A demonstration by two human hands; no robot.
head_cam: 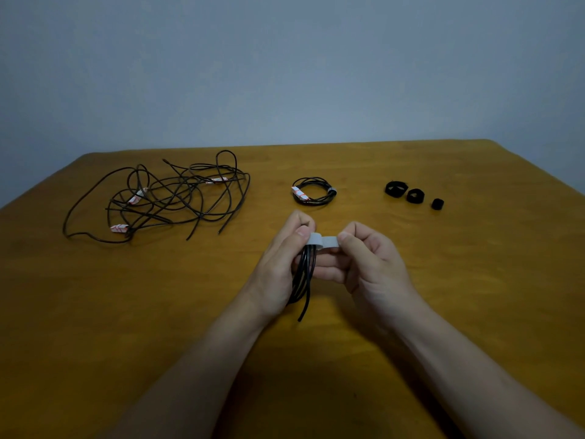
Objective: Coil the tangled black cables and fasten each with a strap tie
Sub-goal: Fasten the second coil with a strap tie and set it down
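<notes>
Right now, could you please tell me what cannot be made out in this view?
Head view, the only one:
1. Held coil: its top loops are hidden inside the left hand and under the grey strap.
2. Strap's free end: covered by the thumb of the right hand.
3. Tangled pile: strands overlap, so the cable count is unclear.
4. Red-and-white labels: print too small to read.

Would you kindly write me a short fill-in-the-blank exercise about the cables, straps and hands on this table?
1. The left hand and right hand hold a ____ strap tie around the cable bundle.
2. ____ rolled black ties lie at the right of the table.
3. The tangled cables lie on the table's ____ side.
4. Beyond the hands, ____ finished coil lies fastened.
Missing words: grey; three; left; one.
</notes>
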